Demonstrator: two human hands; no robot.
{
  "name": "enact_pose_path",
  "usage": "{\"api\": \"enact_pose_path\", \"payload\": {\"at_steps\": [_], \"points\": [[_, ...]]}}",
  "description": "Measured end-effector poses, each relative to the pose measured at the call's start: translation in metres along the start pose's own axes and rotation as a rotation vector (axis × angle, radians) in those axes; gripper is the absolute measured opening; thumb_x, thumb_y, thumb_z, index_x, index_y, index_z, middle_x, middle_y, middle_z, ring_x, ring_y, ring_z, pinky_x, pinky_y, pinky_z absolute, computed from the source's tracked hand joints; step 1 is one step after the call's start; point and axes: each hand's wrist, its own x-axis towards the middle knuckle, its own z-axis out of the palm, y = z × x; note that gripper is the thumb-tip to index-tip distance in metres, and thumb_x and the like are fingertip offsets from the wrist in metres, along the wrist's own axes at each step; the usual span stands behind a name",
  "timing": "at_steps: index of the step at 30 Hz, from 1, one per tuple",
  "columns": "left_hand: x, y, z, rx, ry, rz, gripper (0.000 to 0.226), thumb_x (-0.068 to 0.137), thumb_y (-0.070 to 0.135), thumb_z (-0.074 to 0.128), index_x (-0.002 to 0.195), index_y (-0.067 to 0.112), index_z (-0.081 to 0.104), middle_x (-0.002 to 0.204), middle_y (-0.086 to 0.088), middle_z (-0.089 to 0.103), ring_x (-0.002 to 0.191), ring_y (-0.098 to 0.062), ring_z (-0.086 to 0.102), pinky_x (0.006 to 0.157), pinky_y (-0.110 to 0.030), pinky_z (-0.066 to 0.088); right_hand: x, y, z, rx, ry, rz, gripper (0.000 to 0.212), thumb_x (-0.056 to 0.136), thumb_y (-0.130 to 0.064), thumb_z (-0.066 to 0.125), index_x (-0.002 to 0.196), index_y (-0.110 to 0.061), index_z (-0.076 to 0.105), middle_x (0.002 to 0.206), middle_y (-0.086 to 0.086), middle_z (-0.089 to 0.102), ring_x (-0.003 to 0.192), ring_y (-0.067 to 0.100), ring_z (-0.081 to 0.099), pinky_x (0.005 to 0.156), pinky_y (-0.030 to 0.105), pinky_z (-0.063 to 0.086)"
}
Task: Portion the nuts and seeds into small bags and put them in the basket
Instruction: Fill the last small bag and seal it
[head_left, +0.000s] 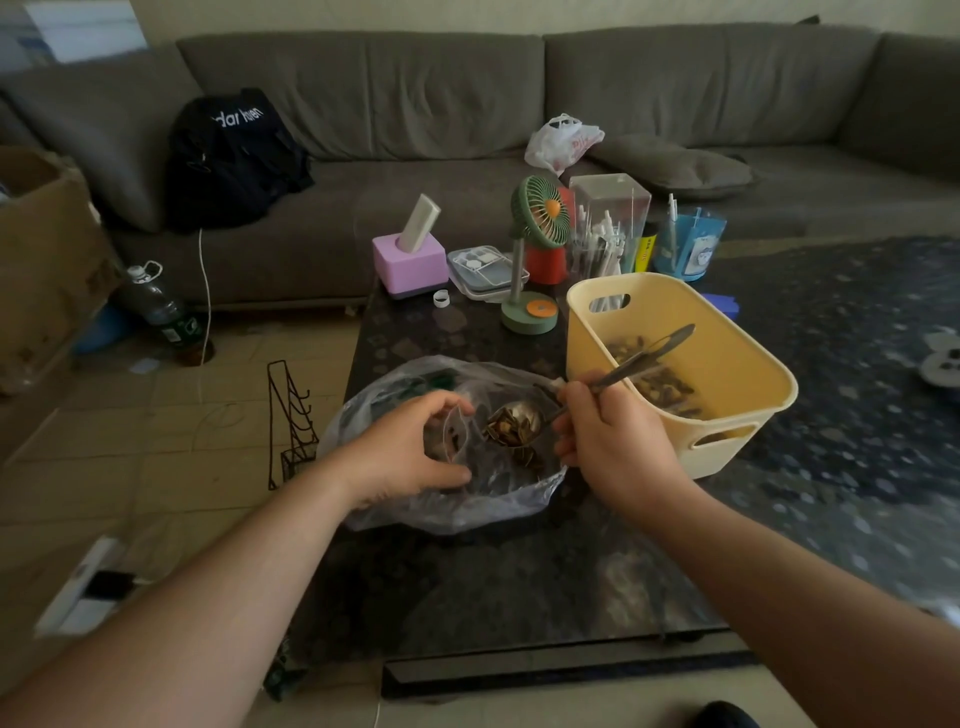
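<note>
Left hand (415, 447) curled around the mouth of a small clear bag (457, 434), thumb and fingers pinching it wide inside a large plastic bag (447, 499) of seeds on the dark table (519, 587). Right hand (605, 434) clamped on the handle of a metal spoon (519, 423), bowl heaped with striped seeds (511, 431) and tipped toward the small bag's mouth, just beside it. At 2 o'clock from the hands, close against the right wrist, a yellow basket (727, 364) with cut-out handles, dark seeds showing at its bottom; whether those sit in bags, impossible to tell. Spoon handle stretching up across the basket's near rim.

Crowding the table's far end at 12 o'clock: a green desk fan (537, 244), a pink tissue box (410, 265), a flat lidded container (485, 270), a clear box of pens (608, 228), a blue cup (688, 244). Behind, a grey sofa (467, 104) carrying a black backpack (234, 156) at 10 o'clock and a white shopping bag (563, 140) at 1 o'clock. On the floor at 9 o'clock, a wire rack (291, 421), a plastic bottle (161, 306) and a cardboard box (47, 260)
</note>
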Motion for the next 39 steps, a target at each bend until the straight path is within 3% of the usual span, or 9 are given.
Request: {"api": "enact_pose_path", "payload": {"at_steps": [6,10,18,20,22,24,29,35,39], "points": [[0.010,0.002,0.010,-0.003,0.220,-0.011,0.062,0.072,0.051,0.094,0.127,0.044,0.067,0.121,0.027,0.068,0.110,0.005,0.062,0.100,-0.032,0.056,0.002,-0.007,-0.006,-0.002,0.009,-0.024,0.034,0.111,-0.037,0.042,0.093,-0.021,0.066,0.081,0.000,0.073,0.075,0.014,0.072,0.081,0.048,0.062],[0.016,0.003,0.013,0.074,0.308,-0.030,0.069,0.071,0.060,0.091,0.133,0.036,0.069,0.115,0.024,0.071,0.105,0.005,0.063,0.093,-0.026,0.054,0.007,-0.013,-0.016,-0.163,0.037,-0.201,0.031,0.111,-0.036,0.042,0.093,-0.022,0.063,0.080,-0.002,0.071,0.078,0.015,0.069,0.084,0.052,0.057],[0.020,0.002,0.019,0.115,0.338,-0.017,0.068,0.073,0.061,0.090,0.132,0.034,0.070,0.108,0.024,0.069,0.098,0.008,0.060,0.083,-0.020,0.050,0.012,-0.014,-0.008,-0.340,-0.024,-0.508,0.019,0.111,-0.030,0.042,0.106,-0.022,0.060,0.086,-0.007,0.066,0.080,0.014,0.064,0.075,0.038,0.051],[0.020,0.003,0.019,0.096,0.334,-0.015,0.059,0.073,0.059,0.091,0.125,0.039,0.071,0.103,0.027,0.070,0.096,0.010,0.061,0.084,-0.021,0.051,0.011,-0.011,-0.002,-0.405,-0.041,-0.597,0.016,0.110,-0.027,0.046,0.110,-0.020,0.061,0.087,-0.009,0.063,0.079,0.015,0.059,0.069,0.026,0.039],[0.020,0.002,0.019,0.081,0.330,-0.016,0.043,0.073,0.059,0.091,0.109,0.047,0.071,0.096,0.029,0.072,0.091,0.016,0.062,0.080,-0.018,0.050,0.010,-0.008,0.002,-0.458,-0.020,-0.688,0.016,0.108,-0.026,0.051,0.115,-0.017,0.063,0.091,-0.005,0.065,0.080,0.019,0.060,0.066,0.024,0.034],[0.020,0.001,0.019,0.068,0.332,-0.018,0.035,0.073,0.058,0.090,0.100,0.049,0.070,0.093,0.030,0.073,0.089,0.018,0.062,0.077,-0.016,0.048,0.009,-0.007,0.004,-0.470,-0.024,-0.727,0.016,0.107,-0.024,0.056,0.117,-0.017,0.065,0.094,0.000,0.069,0.079,0.021,0.063,0.065,0.028,0.041],[0.020,0.000,0.019,0.068,0.330,-0.033,0.034,0.074,0.058,0.089,0.099,0.044,0.072,0.090,0.029,0.074,0.088,0.015,0.063,0.076,-0.017,0.048,0.007,-0.002,0.004,-0.472,-0.115,-0.802,0.020,0.101,-0.014,0.064,0.121,-0.017,0.065,0.098,0.007,0.068,0.078,0.030,0.065,0.062,0.046,0.055],[0.021,-0.002,0.019,0.035,0.347,-0.075,0.042,0.071,0.061,0.089,0.102,0.038,0.073,0.091,0.023,0.075,0.089,0.007,0.067,0.082,-0.026,0.056,0.005,0.004,0.003,-0.518,-0.118,-0.961,0.023,0.100,-0.012,0.060,0.121,-0.007,0.068,0.100,0.013,0.070,0.084,0.036,0.068,0.064,0.050,0.056],[0.022,-0.003,0.019,0.030,0.350,-0.091,0.046,0.070,0.062,0.089,0.105,0.036,0.075,0.095,0.022,0.076,0.093,0.005,0.068,0.086,-0.028,0.059,0.003,0.007,0.005,-0.532,-0.081,-0.983,0.032,0.107,-0.027,0.049,0.125,-0.008,0.067,0.108,0.011,0.072,0.092,0.034,0.071,0.068,0.049,0.059]]}}
